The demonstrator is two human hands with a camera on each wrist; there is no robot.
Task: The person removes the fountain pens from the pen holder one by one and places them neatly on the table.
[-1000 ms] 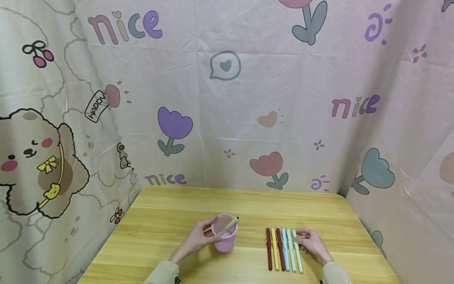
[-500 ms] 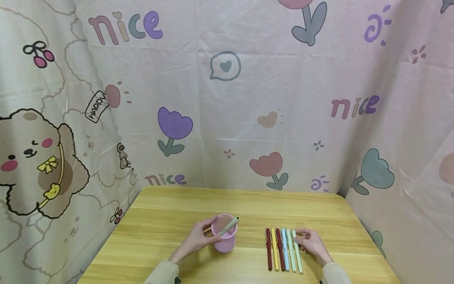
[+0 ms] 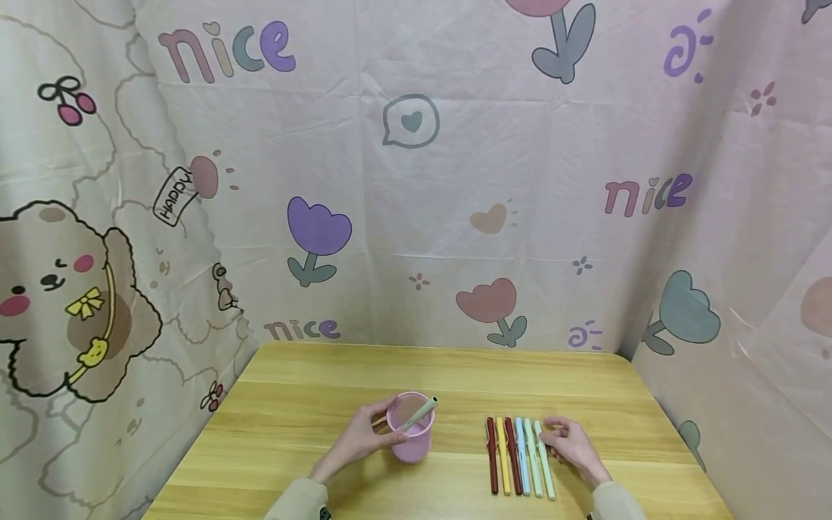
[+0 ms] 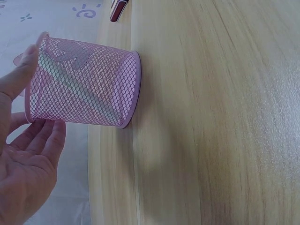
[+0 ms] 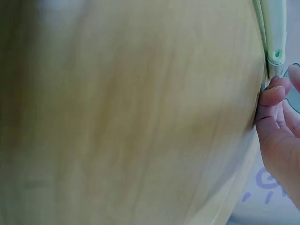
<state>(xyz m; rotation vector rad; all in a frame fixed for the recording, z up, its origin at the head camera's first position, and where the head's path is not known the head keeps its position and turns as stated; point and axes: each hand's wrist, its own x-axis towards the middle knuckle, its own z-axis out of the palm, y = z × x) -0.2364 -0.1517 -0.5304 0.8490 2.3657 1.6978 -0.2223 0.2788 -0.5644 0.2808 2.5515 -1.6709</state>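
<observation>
My left hand (image 3: 356, 438) holds a pink mesh pen holder (image 3: 412, 446) near its rim, thumb on the near side and fingers around the far side. One pale green pen (image 3: 421, 414) leans inside it, its end above the rim; in the left wrist view the pen shows faintly through the mesh (image 4: 84, 84). My right hand (image 3: 572, 442) rests on the table at the upper end of the rightmost light green pen (image 3: 546, 462). Its fingers are loosely bent, with the tips at that pen's end (image 5: 276, 51); no grip around the pen shows.
Left of that pen lie another green pen (image 3: 534, 462), a light blue pen (image 3: 523, 462), a dark red pen (image 3: 514, 462), a yellow pen (image 3: 503, 462) and one more dark red pen (image 3: 492, 462), side by side. A printed curtain (image 3: 416, 188) closes off the wooden table's (image 3: 312, 368) back and sides.
</observation>
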